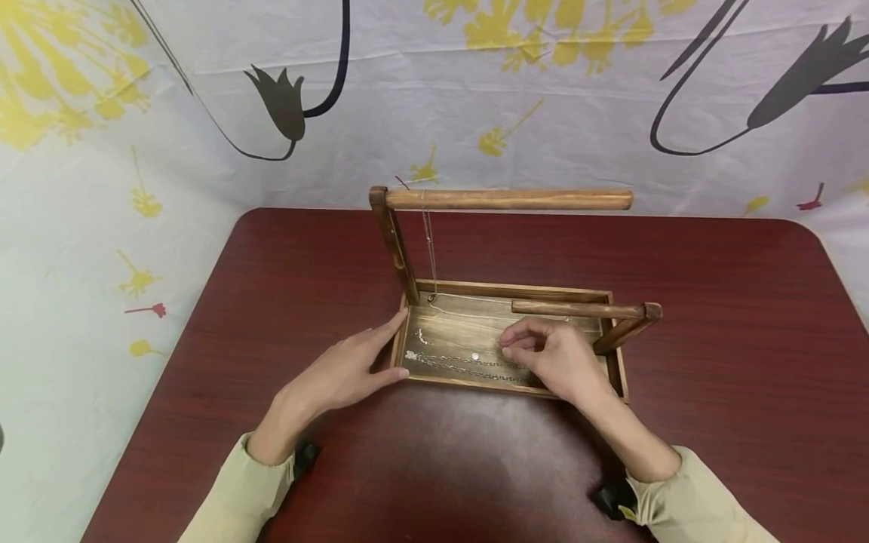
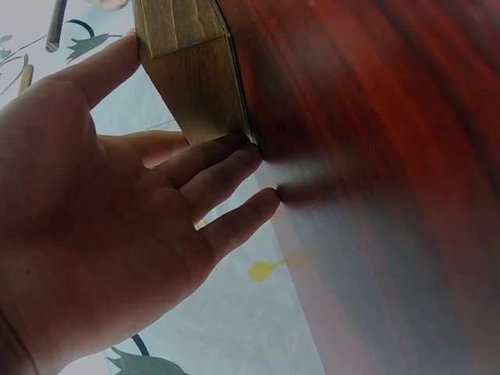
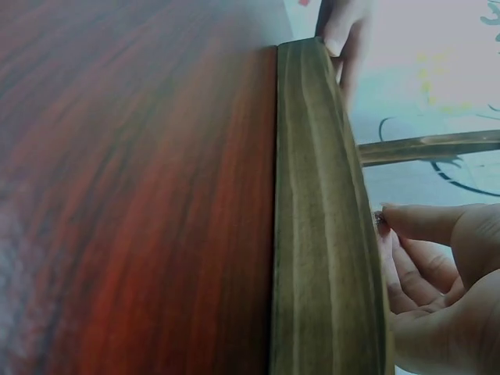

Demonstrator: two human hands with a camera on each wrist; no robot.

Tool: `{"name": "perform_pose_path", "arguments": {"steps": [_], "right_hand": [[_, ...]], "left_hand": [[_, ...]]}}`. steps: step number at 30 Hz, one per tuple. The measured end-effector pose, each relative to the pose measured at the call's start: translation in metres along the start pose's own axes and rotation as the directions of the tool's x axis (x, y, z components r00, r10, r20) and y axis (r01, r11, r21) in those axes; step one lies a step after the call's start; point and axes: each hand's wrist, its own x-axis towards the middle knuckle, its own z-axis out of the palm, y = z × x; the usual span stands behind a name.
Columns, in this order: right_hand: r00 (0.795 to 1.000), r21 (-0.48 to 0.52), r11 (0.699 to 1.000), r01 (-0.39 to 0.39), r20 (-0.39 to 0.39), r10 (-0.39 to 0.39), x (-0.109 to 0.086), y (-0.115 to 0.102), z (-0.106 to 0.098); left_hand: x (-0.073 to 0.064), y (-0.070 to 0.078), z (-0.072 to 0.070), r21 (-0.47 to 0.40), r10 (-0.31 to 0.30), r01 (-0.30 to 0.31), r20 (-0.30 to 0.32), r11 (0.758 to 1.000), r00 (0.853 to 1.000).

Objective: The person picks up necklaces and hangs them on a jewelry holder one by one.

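My left hand [image 1: 339,369] rests against the left end of a wooden jewelry stand's tray [image 1: 468,384], fingers spread and straight along its side. In the left wrist view its fingertips touch the wooden end wall [image 2: 203,86]. Over the right half of the tray, my right hand [image 1: 560,358] pinches a small shiny piece [image 3: 380,218] between thumb and finger; its kind cannot be told. Beside that hand lie a small round silvery piece [image 1: 475,356] and a chain necklace [image 1: 441,359]. Nearer the left end is a short silvery piece [image 1: 422,336].
A tall post carries the upper wooden bar [image 1: 509,199], where a thin necklace [image 1: 428,234] hangs down into the tray. The lower bar [image 1: 577,309] juts leftward from the right post, just above my right hand. The stand sits on a dark red table [image 1: 271,286] before a patterned cloth [image 1: 380,128].
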Motion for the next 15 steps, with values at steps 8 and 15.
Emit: {"name": "perform_pose_path", "arguments": {"steps": [8, 15], "right_hand": [[0.999, 0.09, 0.995, 0.038, -0.018, -0.036, -0.003, -0.007, -0.002], [0.998, 0.218, 0.974, 0.061, -0.007, -0.061, -0.009, -0.015, -0.004]], "left_hand": [[0.0, 0.0, 0.0, 0.006, 0.006, -0.006, -0.001, 1.0, 1.0], [0.001, 0.0, -0.001, 0.002, 0.008, -0.008, 0.001, 1.0, 1.0]]}}
